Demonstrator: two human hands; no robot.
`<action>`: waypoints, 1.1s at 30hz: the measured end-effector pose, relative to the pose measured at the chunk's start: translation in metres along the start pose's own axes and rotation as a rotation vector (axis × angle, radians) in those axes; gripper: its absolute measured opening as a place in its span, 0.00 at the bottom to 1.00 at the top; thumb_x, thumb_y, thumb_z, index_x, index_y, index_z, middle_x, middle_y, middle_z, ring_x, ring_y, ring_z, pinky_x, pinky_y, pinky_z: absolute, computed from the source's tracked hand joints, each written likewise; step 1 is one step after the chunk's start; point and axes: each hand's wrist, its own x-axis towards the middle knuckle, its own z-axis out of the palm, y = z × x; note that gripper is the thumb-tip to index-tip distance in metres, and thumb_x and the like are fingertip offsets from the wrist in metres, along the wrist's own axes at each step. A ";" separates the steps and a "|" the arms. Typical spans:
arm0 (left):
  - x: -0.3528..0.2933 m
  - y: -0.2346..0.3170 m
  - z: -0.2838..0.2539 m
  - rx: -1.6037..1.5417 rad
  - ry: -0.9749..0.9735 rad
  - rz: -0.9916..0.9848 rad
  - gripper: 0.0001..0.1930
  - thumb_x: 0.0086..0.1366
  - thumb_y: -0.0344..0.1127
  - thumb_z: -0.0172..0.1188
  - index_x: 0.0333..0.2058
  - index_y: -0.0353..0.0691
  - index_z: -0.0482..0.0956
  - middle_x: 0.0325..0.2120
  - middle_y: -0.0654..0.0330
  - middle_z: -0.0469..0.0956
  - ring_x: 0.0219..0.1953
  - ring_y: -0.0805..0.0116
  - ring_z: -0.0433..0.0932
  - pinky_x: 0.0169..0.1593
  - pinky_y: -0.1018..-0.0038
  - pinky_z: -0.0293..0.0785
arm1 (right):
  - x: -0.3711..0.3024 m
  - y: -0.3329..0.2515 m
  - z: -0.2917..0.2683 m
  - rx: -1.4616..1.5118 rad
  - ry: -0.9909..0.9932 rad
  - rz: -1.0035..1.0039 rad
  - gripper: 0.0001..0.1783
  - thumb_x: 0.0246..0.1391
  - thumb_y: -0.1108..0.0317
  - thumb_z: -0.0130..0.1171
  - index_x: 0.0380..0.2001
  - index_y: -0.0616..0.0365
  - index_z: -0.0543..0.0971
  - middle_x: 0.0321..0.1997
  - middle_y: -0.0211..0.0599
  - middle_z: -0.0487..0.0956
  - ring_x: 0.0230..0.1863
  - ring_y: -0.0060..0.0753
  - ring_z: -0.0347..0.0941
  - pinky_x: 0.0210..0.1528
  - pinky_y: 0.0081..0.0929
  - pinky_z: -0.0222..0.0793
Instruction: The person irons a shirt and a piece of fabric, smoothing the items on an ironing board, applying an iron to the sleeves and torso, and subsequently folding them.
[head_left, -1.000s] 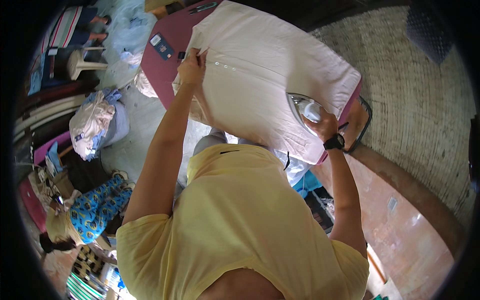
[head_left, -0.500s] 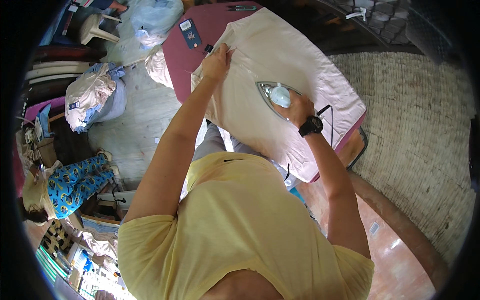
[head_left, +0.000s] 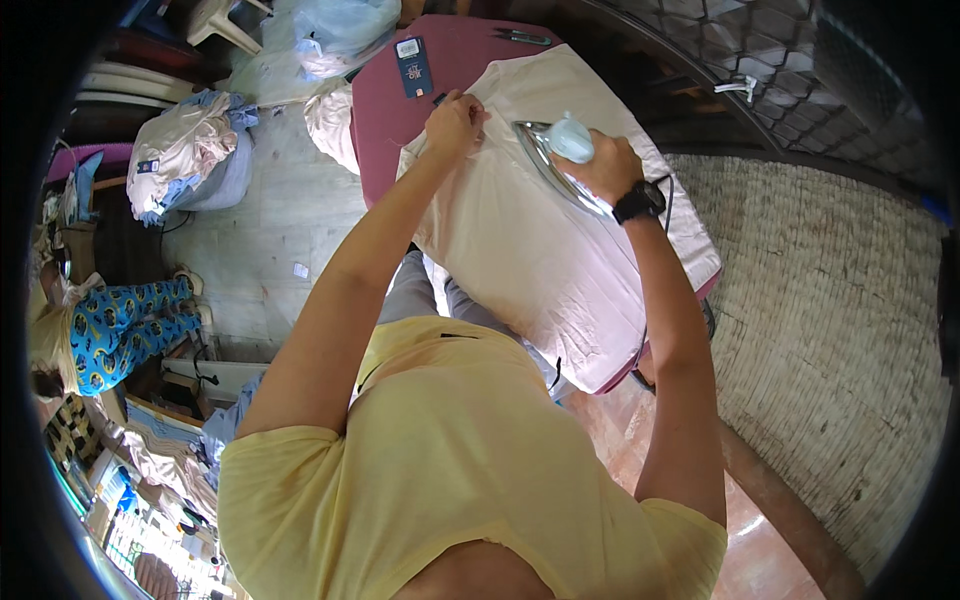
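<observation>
A pale pink garment (head_left: pixel 530 250) lies spread over an ironing board (head_left: pixel 377 110) with a maroon cover. My right hand (head_left: pixel 610 168) is closed round the handle of an iron (head_left: pixel 570 138) with a pale blue body and shiny metal soleplate. The iron looks tilted over the garment; I cannot tell whether its whole sole touches the cloth. At the garment's far left edge, my left hand (head_left: pixel 455 122) pinches the cloth, fingers bent together. Beside its fingers shows a small black label (head_left: pixel 439 99). A dark blue hang tag (head_left: pixel 414 68) lies on the board's cover.
Thread snips (head_left: pixel 523 37) lie at the board's far end. A clothes heap (head_left: pixel 185 150) and a filled plastic bag (head_left: pixel 345 35) stand on the floor at left. Another person in blue patterned trousers (head_left: pixel 120 325) is at far left. A metal lattice (head_left: pixel 770 75) rises at far right.
My right hand has moved the iron slightly away from me, and it now looks more tilted. My left hand still pinches the garment's edge. The whole view has shifted a little.
</observation>
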 end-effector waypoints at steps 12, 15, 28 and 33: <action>0.010 -0.025 -0.002 -0.233 -0.071 -0.123 0.08 0.46 0.26 0.62 0.29 0.40 0.83 0.25 0.57 0.82 0.31 0.58 0.82 0.38 0.67 0.76 | 0.054 -0.028 0.017 -0.047 -0.204 -0.045 0.32 0.36 0.43 0.69 0.40 0.57 0.82 0.34 0.51 0.83 0.40 0.52 0.80 0.45 0.45 0.76; 0.012 -0.028 -0.004 -0.255 -0.099 -0.131 0.08 0.45 0.26 0.63 0.29 0.38 0.80 0.24 0.57 0.81 0.29 0.58 0.82 0.37 0.67 0.76 | 0.059 -0.023 0.018 -0.074 -0.215 -0.145 0.32 0.36 0.42 0.69 0.40 0.56 0.82 0.33 0.50 0.83 0.39 0.51 0.80 0.45 0.45 0.76; 0.009 -0.036 -0.001 -0.404 0.022 -0.105 0.10 0.50 0.25 0.62 0.29 0.36 0.69 0.21 0.60 0.76 0.24 0.71 0.77 0.31 0.74 0.74 | 0.074 -0.028 0.020 -0.137 -0.187 -0.135 0.32 0.35 0.39 0.69 0.36 0.55 0.83 0.32 0.49 0.83 0.38 0.49 0.81 0.43 0.43 0.76; 0.008 -0.035 -0.002 -0.527 -0.017 -0.143 0.10 0.49 0.25 0.62 0.28 0.37 0.68 0.19 0.57 0.74 0.23 0.65 0.76 0.31 0.70 0.73 | 0.076 -0.024 0.017 -0.126 -0.240 -0.123 0.34 0.35 0.39 0.68 0.41 0.52 0.83 0.34 0.48 0.83 0.39 0.49 0.81 0.45 0.42 0.76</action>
